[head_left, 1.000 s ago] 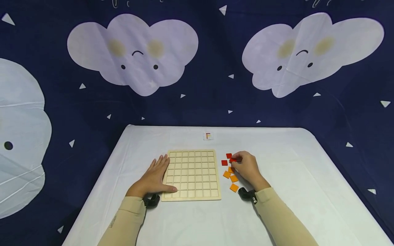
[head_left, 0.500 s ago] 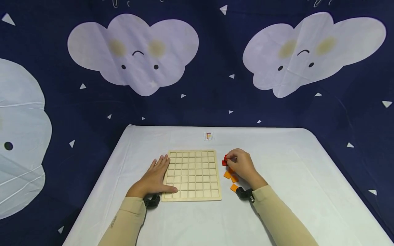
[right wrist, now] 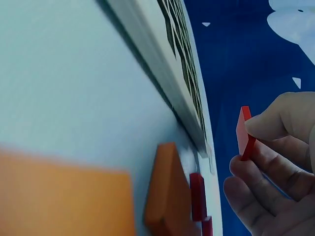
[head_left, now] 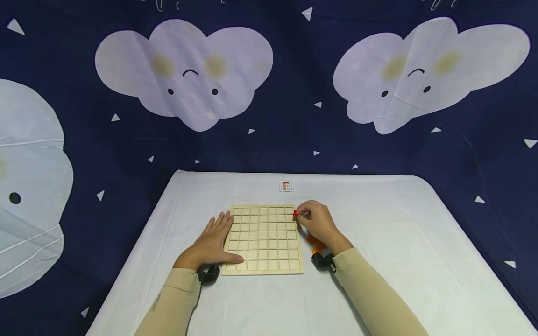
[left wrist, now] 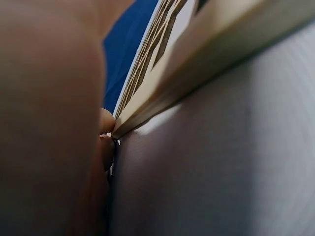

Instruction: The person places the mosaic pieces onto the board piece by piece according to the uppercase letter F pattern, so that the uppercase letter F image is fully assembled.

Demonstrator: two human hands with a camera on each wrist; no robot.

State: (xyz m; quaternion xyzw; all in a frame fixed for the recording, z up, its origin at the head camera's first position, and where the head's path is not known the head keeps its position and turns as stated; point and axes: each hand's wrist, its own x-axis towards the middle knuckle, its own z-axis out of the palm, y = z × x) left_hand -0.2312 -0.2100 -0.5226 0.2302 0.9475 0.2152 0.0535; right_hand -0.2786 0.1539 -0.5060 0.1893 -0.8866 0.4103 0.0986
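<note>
White-covered table (head_left: pixel 260 305) before dark-blue cloud-print cloth (head_left: pixel 294 140) | left hand (head_left: pixel 211 242): fingers spread, resting along its side of wooden grid board (head_left: pixel 266 235), which lies between the hands | right hand (head_left: pixel 317 221): pinches square red tile (right wrist: pixel 243 132), no long axis, tilted on edge, leftward of this hand, near the board's far right corner; rim contact I cannot tell | orange tiles (right wrist: pixel 64 196): below right wrist

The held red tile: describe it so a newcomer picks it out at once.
On the white table lies a pale grid board. By its far right corner, the right hand has a red tile in its grip. Other tiles lie beside the board; this one alone is raised.
</note>
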